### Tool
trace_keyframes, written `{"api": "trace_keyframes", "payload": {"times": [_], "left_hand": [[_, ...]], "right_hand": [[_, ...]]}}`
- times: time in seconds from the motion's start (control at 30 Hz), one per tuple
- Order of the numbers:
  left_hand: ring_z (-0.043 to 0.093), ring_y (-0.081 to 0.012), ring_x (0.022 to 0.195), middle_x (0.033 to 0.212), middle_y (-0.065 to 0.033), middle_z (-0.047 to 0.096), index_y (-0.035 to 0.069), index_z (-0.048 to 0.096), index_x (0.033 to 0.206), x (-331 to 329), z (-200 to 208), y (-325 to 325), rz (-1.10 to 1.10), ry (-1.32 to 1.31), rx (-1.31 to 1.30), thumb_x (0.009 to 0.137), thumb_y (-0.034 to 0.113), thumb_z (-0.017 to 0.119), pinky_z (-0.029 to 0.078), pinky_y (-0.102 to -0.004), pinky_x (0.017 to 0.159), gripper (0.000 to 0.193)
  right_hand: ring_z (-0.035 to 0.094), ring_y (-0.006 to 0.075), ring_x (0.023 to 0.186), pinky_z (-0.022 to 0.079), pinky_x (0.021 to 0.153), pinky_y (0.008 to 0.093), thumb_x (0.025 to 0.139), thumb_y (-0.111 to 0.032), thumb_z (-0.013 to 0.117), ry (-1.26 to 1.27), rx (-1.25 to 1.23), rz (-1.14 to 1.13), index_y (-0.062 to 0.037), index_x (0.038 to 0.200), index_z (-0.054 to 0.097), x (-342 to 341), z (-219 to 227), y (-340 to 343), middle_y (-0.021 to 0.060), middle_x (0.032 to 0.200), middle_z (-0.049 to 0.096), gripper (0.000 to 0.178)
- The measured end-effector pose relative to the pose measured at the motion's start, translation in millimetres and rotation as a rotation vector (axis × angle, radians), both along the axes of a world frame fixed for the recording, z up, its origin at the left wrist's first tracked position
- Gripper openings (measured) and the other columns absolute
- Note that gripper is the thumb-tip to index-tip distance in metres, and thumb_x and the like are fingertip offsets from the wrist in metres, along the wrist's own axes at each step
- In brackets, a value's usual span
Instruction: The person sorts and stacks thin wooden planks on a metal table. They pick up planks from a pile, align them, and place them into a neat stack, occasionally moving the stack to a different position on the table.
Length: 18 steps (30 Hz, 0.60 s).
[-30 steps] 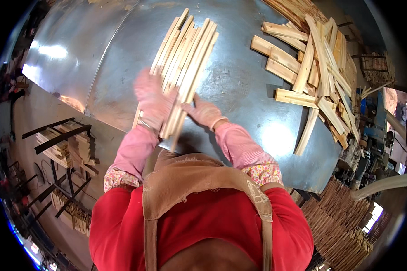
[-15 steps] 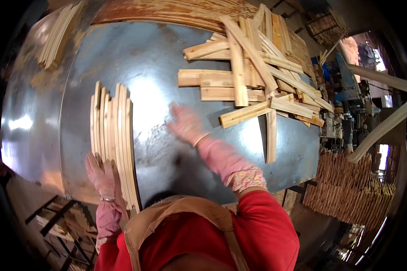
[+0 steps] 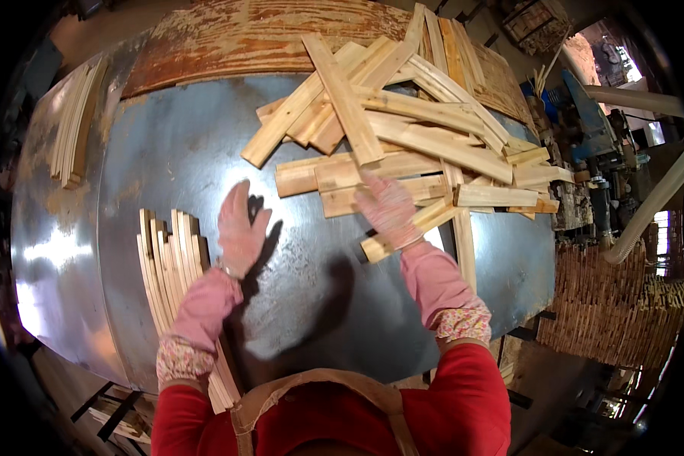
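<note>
My left hand (image 3: 241, 235), in a pale work glove, hovers over the metal table with its fingers spread and nothing in it. Just left of it stands a row of narrow wooden slats (image 3: 176, 258), set side by side, partly hidden by my left forearm. My right hand (image 3: 390, 213), gloved too, is at the near edge of a loose heap of wooden slats (image 3: 441, 140). Its fingers close at the near end of a slat (image 3: 343, 99) lying across the top of the heap; the exact grip is partly hidden.
A smaller bundle of slats (image 3: 78, 125) lies at the table's far left. Worn plywood (image 3: 266, 34) borders the far edge of the metal table (image 3: 289, 304). Machinery with a pipe (image 3: 634, 99) stands at the right, above dense stacked wood (image 3: 608, 296).
My left hand has left the slat row and moved right, opening. My right hand has reached the heap, and its top slats have swung to the left. The view has shifted.
</note>
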<state>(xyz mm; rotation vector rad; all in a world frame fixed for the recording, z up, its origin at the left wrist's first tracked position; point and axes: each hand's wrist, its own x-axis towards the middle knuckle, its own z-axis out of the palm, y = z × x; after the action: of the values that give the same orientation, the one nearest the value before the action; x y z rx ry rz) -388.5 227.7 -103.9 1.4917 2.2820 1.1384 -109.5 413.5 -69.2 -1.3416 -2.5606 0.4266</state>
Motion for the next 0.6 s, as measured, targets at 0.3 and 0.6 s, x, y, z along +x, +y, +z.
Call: {"api": "trace_keyframes", "payload": {"times": [0.3, 0.6], "left_hand": [[0.049, -0.0392, 0.144, 0.153, -0.0238, 0.054, 0.000, 0.046, 0.154, -103.8, -7.6, 251.7, -0.024, 0.192, -0.321, 0.091, 0.068, 0.068, 0.037, -0.0494, 0.120, 0.096], [0.060, -0.0427, 0.131, 0.142, -0.0267, 0.063, 0.000, 0.058, 0.140, -10.1, -9.0, 249.7, -0.131, 0.002, -0.536, 0.083, 0.077, 0.071, 0.048, -0.0481, 0.111, 0.097]], "right_hand": [[0.058, 0.0378, 0.141, 0.047, 0.112, 0.0447, 0.089, -0.081, 0.061, -0.153, -0.265, -0.396, -0.0021, 0.170, 0.024, -68.3, 30.5, 241.3, 0.0281, 0.148, 0.062, 0.119], [0.059, 0.0389, 0.138, 0.018, 0.126, 0.0643, 0.086, -0.086, 0.058, -0.379, 0.021, -0.213, -0.0096, 0.161, 0.045, -77.7, -13.3, 202.0, 0.0242, 0.139, 0.069, 0.108]]}}
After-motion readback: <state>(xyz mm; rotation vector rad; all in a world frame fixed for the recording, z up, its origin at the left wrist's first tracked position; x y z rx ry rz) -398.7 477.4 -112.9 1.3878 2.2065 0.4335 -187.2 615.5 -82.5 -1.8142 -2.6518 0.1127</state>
